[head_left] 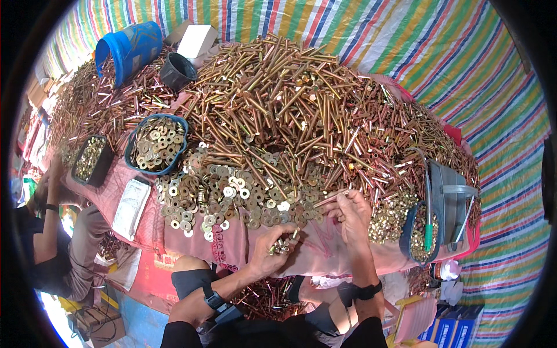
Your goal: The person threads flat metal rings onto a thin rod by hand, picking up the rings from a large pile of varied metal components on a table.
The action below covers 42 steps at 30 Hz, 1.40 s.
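Note:
My left hand point(272, 250) is closed around a small bunch of brass-coloured metal pieces point(283, 245), which look like bolts with their ends toward me. To its right, my right hand point(353, 213) pinches a long copper-coloured bolt point(328, 200), tilted to the left over the edge of the pile. Loose flat washers point(217, 194) spread just beyond my left hand. A large heap of long bolts point(290, 110) rises behind them. Small brass nuts point(390, 219) lie in a mound to the right of my right hand.
A blue-rimmed bowl point(129, 156) holds washers. Dark tubs point(106, 165) point(406, 232) of small nuts stand left and right, the right one beside a grey scoop point(449, 191). Blue bucket point(136, 49) and black pot point(178, 71) sit back left. Another person's arm point(49, 223) is at far left.

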Tool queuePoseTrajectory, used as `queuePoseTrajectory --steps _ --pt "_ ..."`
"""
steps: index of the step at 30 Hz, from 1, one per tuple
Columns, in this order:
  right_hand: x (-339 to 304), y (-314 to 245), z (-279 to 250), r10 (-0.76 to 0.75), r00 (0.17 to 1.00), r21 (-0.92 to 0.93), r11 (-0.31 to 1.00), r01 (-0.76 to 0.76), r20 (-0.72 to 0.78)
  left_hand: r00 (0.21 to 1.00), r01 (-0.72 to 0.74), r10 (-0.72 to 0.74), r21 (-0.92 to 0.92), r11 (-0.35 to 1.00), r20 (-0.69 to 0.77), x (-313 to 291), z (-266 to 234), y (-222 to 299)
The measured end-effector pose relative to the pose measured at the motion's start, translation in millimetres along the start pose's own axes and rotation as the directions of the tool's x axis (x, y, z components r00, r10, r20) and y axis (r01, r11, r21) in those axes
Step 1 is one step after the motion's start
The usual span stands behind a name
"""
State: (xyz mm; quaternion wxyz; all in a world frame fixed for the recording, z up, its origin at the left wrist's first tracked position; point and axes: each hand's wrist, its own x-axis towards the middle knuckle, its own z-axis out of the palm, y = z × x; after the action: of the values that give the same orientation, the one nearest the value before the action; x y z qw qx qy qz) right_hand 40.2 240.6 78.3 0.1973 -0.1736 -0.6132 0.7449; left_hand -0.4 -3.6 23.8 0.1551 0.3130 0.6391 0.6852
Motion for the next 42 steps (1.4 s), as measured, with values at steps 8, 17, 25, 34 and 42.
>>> queuePoseTrajectory --steps 8,17,25,34,42 --pt "-29.4 -7.3 20.1 -0.030 0.992 0.017 0.999 0.028 0.121 1.000 -0.025 0.024 -0.016 1.000 -0.016 -3.1 3.4 -13.2" --pt "-51.1 -28.6 45.3 -0.472 0.819 -0.559 0.603 0.570 0.325 0.988 -0.154 0.154 0.070 0.986 0.008 1.3 2.2 -10.1" --pt "-56.4 -29.8 49.0 -0.436 0.675 -0.559 0.378 0.738 0.596 0.990 -0.136 0.142 0.147 0.980 -0.025 -2.6 1.6 -2.0" --pt "-39.1 -5.8 9.9 -0.350 0.885 -0.767 0.461 0.447 0.306 0.979 -0.187 0.198 0.193 0.963 -0.039 1.2 3.8 -5.9" --pt "13.5 13.0 0.0 -0.071 0.997 -0.975 0.214 0.056 0.042 0.984 -0.156 0.168 0.174 0.972 -0.057 3.0 5.6 -0.4"
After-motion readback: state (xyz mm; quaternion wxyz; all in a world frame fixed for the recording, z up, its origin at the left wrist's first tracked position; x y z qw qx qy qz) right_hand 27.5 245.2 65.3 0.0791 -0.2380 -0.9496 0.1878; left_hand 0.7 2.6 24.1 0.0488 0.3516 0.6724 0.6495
